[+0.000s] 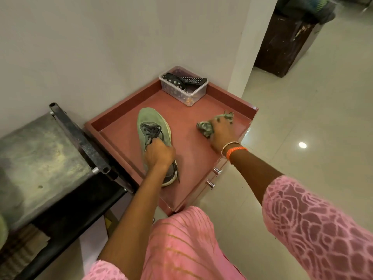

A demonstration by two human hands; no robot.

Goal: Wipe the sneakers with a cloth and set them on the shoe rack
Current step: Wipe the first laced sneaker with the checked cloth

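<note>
Looking down from the head camera, the left hand (pixel 159 152) grips a pale green sneaker (pixel 153 130) at its collar and laces, fingers curled round the opening. The shoe sits sole-down on the pink cabinet top (pixel 191 158), toe pointing to the far wall. Holding it at the collar likely steadies it and leaves the toe and sides free for wiping. The right hand (pixel 221 134) rests to the right of the shoe, well apart from it, fingers curled over a crumpled greenish cloth (pixel 205 128) that lies against the cabinet top. One end of the cloth sticks out beyond the fingers on the far side. My guess is the cloth is being gathered up before it goes to the shoe; whether wiping has begun cannot be told. Only this one sneaker shows clearly; no shoe rack is recognisable.

The cabinet top has a raised rim and sits in a corner against a pale wall (pixel 101 47). At its far corner stands a clear plastic box (pixel 184 91) holding a remote control (pixel 193 80) and a dark band. Two metal knobs (pixel 214 176) show on its near right face. To the left is a worn metal table (pixel 40 158) with a dark bar along its edge. The floor (pixel 302 118) is glossy pale tile, and a dark wooden stand (pixel 282 43) stands far right.
</note>
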